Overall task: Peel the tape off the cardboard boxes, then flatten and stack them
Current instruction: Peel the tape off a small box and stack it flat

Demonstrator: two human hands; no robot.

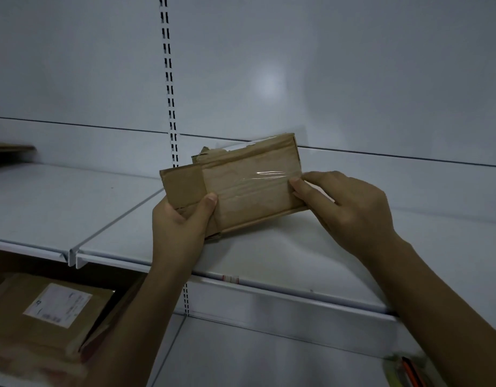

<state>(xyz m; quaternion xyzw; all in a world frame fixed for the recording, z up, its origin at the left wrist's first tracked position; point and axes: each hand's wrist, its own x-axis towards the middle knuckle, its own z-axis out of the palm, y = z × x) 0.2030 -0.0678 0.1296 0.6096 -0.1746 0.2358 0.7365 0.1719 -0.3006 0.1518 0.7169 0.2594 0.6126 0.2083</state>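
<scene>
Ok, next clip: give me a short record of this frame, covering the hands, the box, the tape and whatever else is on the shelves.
setting: white shelf
left hand: grips the left end of the small cardboard box, thumb on its front
right hand: pinches the box's right edge, where the clear tape ends
tape state: stuck across the box's front, not yet peeled
box state: ragged top edge, not flattened
elsewhere: labelled box on the lower shelf, left; flat cardboard at far left

One view only, from a head-worn wide-angle cam. It is aimed fwd & slightly down at a white shelf, seen from close range; back panel is faced nearly head-on.
</scene>
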